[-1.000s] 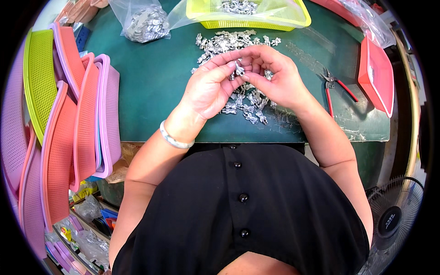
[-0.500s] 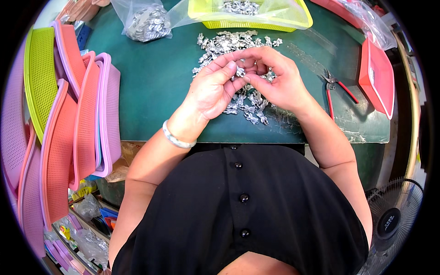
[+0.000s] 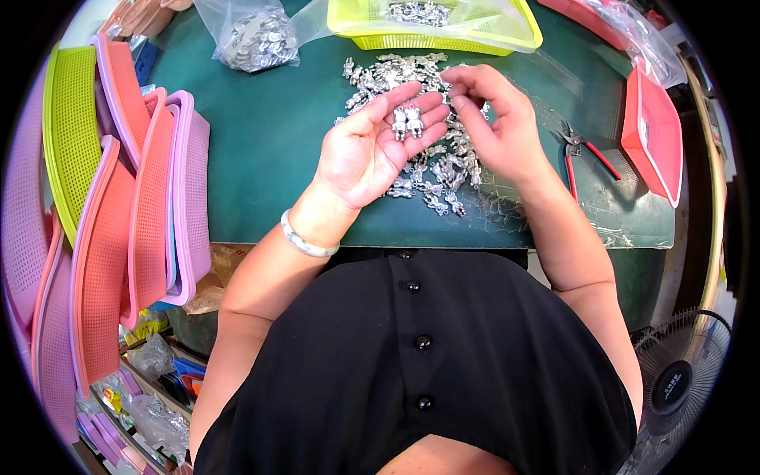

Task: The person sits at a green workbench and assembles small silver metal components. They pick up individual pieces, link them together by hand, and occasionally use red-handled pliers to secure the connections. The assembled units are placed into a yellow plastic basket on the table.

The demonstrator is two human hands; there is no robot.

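Note:
Two small silver bear-shaped metal charms (image 3: 408, 123) lie side by side on the outstretched fingers of my left hand (image 3: 368, 150). That hand is palm up, with a pale bangle (image 3: 307, 237) on its wrist. My right hand (image 3: 499, 123) hovers just to the right, its fingers curved and apart, with nothing visible between them. Beneath and around both hands spreads a loose pile of similar charms (image 3: 389, 73) on the green tabletop (image 3: 261, 158). My hands hide part of the pile.
Red-handled cutting pliers (image 3: 582, 150) lie right of the pile, beside a red tray (image 3: 653, 138). A yellow-green basket (image 3: 443, 41) under clear plastic and a bag of metal pieces (image 3: 257, 39) stand at the back. Stacked baskets (image 3: 146, 214) line the left; a fan (image 3: 677, 380) stands lower right.
My hands have moved apart. The left fingers have straightened, showing two charms lying on them, and the right hand has drawn slightly right, away from the charms.

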